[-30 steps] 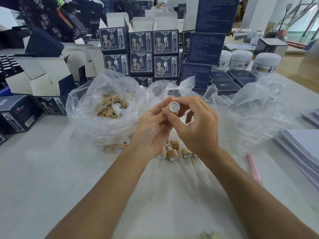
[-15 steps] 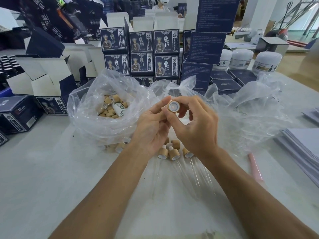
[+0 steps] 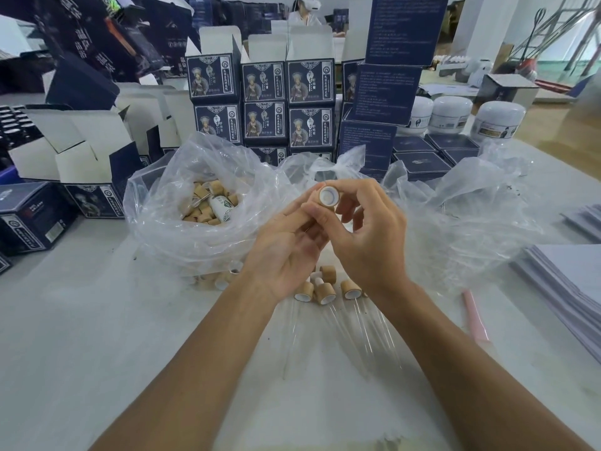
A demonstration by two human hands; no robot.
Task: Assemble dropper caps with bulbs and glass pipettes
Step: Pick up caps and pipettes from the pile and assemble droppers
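Observation:
My right hand pinches a wooden dropper cap with a white inside, its open end turned toward me. My left hand holds it from the left, fingertips on the cap's side. Below the hands, several assembled caps lie on the white table, with clear glass pipettes stretching toward me. A clear plastic bag at the left holds many loose wooden caps and a small white bottle.
Dark blue printed boxes are stacked behind the bags. Open white-lined boxes stand at the left, white jars at the back right. A crumpled clear bag lies right of my hands, beside a pink strip and a paper stack.
Both hands stay on the cap at about the same spot. The fingers have shifted slightly around it.

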